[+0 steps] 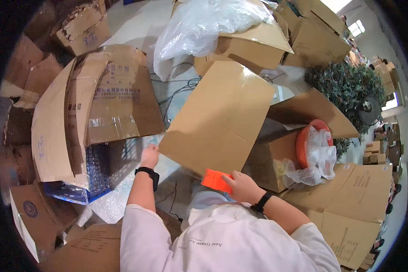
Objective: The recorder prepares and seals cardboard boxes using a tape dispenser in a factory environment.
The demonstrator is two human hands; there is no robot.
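Observation:
A plain brown cardboard box [217,118] stands tilted in front of me, one broad panel facing up. My left hand [150,156] is closed on its near left corner, with the fingertips partly hidden at the edge. My right hand [245,187] grips a bright orange tape dispenser [216,180] just off the box's near edge. Its finer details are too small to make out. Both wrists wear black bands.
On the left, a large open carton [118,99] stands over a blue plastic crate [97,170]. Clear plastic wrap [199,31] covers boxes at the back. To the right are an orange-red basin [302,147] with plastic bags, a flattened carton [349,195] and a leafy green bundle [342,86].

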